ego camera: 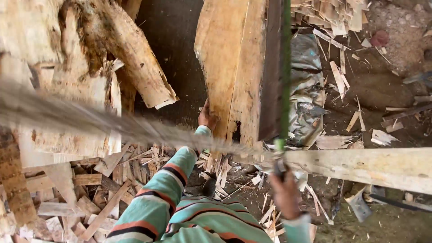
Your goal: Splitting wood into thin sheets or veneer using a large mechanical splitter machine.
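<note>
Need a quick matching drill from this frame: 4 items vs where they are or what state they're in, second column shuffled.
1. left hand
2. right hand
3. wood scraps
4. grey sheet

A. crumpled on the ground right of the plank
B. piled at lower left
C. pressed against the upright plank
D. gripping the handle of the green-edged saw

Pairs: 1-C, 2-D, 3-B, 4-A

a crumpled grey plastic sack [306,85] lies on the littered ground just right of the left hand's fingers [206,118] (beyond the upright plank); no labels, signs or screens show.
</note>
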